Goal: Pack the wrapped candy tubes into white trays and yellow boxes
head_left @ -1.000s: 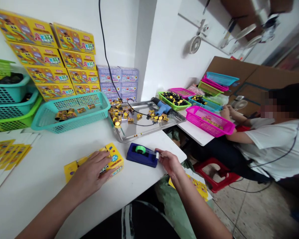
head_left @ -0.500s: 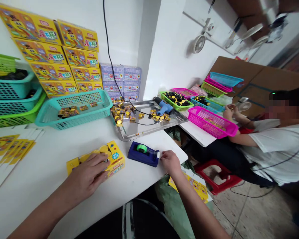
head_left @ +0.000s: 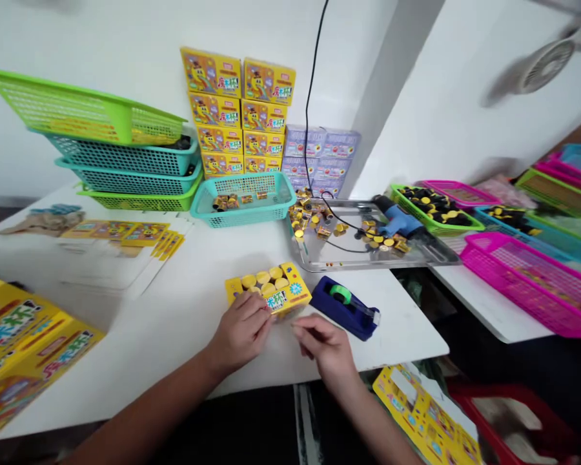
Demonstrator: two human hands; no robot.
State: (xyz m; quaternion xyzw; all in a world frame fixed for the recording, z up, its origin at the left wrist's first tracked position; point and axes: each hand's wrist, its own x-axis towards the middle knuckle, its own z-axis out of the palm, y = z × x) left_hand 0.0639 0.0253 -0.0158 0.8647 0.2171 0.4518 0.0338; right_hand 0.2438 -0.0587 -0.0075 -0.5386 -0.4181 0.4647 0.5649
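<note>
A yellow carton (head_left: 290, 297) with round yellow-capped cups showing in its top lies on the white table. At its front side my left hand (head_left: 244, 328) is closed, fingers curled with the tips pinched; what they may hold is hidden. Just right of it, apart from the carton, my right hand (head_left: 325, 343) pinches thumb and fingers together on what seems a bit of clear tape, barely visible. Behind that hand stands a dark blue tape dispenser (head_left: 341, 314) with a green-cored roll.
A metal tray (head_left: 329, 261) at the back holds loose cups and a blue heat gun (head_left: 399, 219). Left of it are a turquoise basket (head_left: 244, 216), stacked yellow cartons (head_left: 217, 110) and flat cartons (head_left: 140, 258). A pink basket (head_left: 513, 284) stands right, a red stool (head_left: 508, 413) below.
My right hand has left the dispenser's cutter and come towards the carton. My left hand has slid off the carton's top to its front and curled. The view has turned left.
</note>
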